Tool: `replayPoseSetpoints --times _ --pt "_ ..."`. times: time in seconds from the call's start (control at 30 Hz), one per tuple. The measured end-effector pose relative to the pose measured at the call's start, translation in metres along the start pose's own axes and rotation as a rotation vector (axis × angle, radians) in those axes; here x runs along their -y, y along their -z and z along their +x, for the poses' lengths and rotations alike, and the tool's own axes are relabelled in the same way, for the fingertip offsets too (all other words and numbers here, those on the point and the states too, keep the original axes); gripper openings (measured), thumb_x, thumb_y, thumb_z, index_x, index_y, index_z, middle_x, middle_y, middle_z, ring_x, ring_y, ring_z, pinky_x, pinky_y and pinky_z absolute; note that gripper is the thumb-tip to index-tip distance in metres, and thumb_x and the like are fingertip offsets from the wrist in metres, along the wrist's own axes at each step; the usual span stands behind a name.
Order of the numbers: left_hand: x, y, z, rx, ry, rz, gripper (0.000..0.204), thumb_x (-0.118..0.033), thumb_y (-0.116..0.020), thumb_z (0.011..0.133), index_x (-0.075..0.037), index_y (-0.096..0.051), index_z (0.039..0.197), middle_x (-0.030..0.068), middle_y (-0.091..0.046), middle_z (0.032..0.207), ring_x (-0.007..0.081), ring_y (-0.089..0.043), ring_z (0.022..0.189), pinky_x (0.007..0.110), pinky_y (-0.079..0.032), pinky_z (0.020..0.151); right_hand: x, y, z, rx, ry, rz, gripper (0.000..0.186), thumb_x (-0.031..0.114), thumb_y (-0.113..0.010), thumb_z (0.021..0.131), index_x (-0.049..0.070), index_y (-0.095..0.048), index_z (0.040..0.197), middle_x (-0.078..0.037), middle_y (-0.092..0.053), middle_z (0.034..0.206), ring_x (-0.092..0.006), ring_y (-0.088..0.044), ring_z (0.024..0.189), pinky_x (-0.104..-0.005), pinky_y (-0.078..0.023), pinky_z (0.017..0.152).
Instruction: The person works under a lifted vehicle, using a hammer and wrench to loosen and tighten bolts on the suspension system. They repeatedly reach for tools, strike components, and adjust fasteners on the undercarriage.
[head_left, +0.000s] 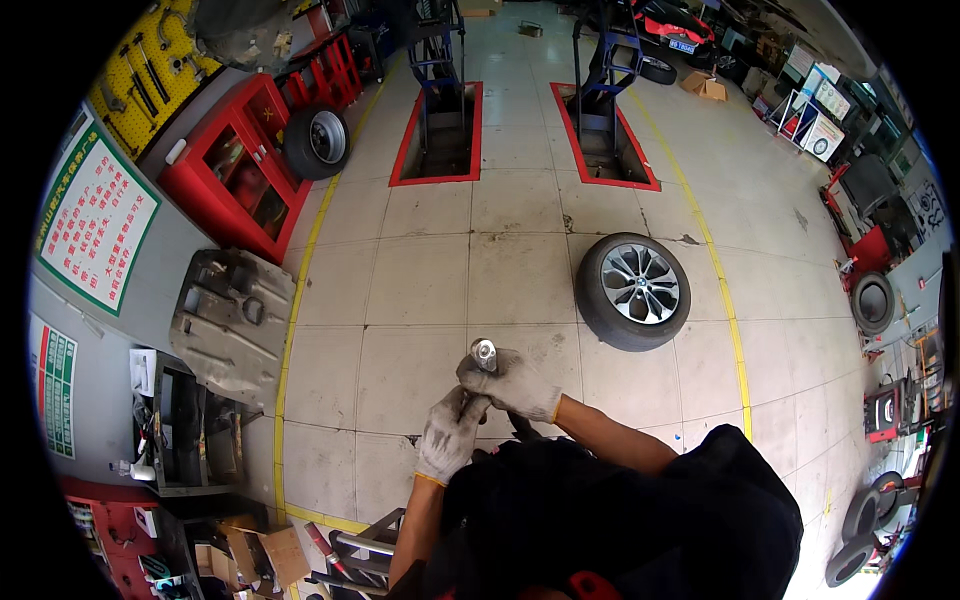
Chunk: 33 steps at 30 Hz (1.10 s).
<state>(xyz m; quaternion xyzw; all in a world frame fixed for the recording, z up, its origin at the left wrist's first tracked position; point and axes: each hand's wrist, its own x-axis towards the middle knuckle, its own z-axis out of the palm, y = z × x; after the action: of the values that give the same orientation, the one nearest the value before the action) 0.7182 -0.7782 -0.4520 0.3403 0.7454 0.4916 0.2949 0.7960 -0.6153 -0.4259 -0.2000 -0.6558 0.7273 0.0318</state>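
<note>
My right hand (515,385), in a grey-white work glove, is closed around a ratchet wrench (484,352) just below its shiny round head. The head points up and away from me. Below and to the left, my left hand (448,438), gloved alike, is closed with its fingertips against the right hand. It seems to grip the lower end of the same tool, though the gloves hide most of the handle. Ahead on the right, apart from both hands, a car wheel (640,283) with a silver and black spoked rim lies on the tiled floor.
Two red-edged lift pits (436,181) (620,184) with lift posts are ahead. Along the left stand a red cabinet (235,165), a loose wheel (318,137), a dirty undertray panel (232,325) and a metal cart (185,430). Tires (873,303) and equipment line the right wall.
</note>
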Motion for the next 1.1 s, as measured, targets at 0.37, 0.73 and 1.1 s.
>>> replayPoseSetpoints --times 0.37,0.73,1.1 --pt "-0.003 0.069 -0.015 -0.079 -0.167 -0.648 0.022 -0.014 -0.060 0.105 0.002 -0.065 0.119 0.0034 -0.068 0.093 0.0104 -0.059 0.084 0.028 -0.049 0.081 0.002 -0.016 0.002 -0.034 0.017 0.002 0.029 0.031 -0.069 0.102 0.005 -0.064 0.114 0.001 -0.065 0.084 -0.0037 -0.042 0.054 -0.0226 -0.035 0.049" --pt "-0.041 0.089 0.017 -0.118 -0.230 -0.483 0.045 -0.006 -0.065 0.097 0.005 -0.051 0.138 0.0104 -0.070 0.101 0.0165 -0.067 0.097 0.031 -0.054 0.089 0.018 -0.049 -0.025 -0.232 0.257 -0.426 0.045 0.017 -0.073 0.092 0.002 -0.059 0.132 -0.013 -0.070 0.107 -0.0149 -0.065 0.088 -0.0322 -0.054 0.080" --pt "-0.045 0.055 0.070 -0.181 -0.282 -0.642 0.045 -0.016 -0.069 0.101 0.003 -0.057 0.140 0.0107 -0.073 0.101 0.0168 -0.070 0.100 0.030 -0.056 0.091 0.022 0.007 0.006 -0.141 0.044 -0.215 0.024 0.024 -0.073 0.095 0.003 -0.077 0.105 0.002 -0.064 0.075 -0.0050 -0.051 0.059 -0.0240 -0.042 0.053"
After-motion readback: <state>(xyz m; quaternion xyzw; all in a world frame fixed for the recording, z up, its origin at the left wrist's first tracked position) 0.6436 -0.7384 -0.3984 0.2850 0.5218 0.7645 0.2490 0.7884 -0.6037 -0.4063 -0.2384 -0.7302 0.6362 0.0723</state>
